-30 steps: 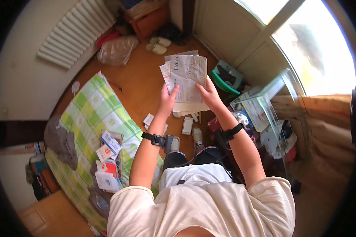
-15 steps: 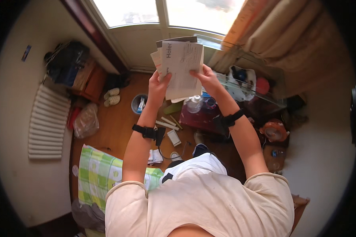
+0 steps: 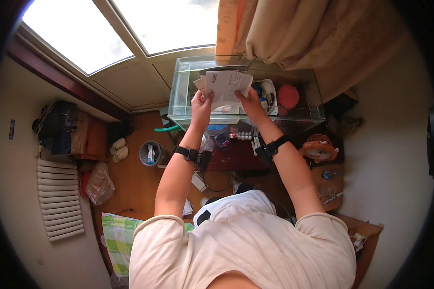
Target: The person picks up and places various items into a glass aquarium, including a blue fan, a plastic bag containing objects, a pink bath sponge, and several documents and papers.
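Between my two hands is a stack of papers and booklets (image 3: 225, 85), white in front with a dark grey one at the back. My left hand (image 3: 202, 103) grips the lower left edge, its thumb over the front sheet. On the right edge, my right hand (image 3: 250, 103) is closed the same way, thumb on top. The stack is held up over a glass tank (image 3: 178, 96), hiding part of it. Inside the tank, right of my right hand, are a white container (image 3: 275, 103) and a round pink-red object (image 3: 288, 96).
Below the tank stands a dark red surface (image 3: 226, 158) with a cup and small items. An orange fan (image 3: 319, 148) is at the right. Leftward are a waste bin (image 3: 151, 153), slippers (image 3: 119, 150), a plastic bag (image 3: 100, 184) and a radiator (image 3: 60, 197).
My view has turned rightward, bringing the glass tank behind the papers. Both hands still hold the stack, now slightly lower in the picture and over the tank.
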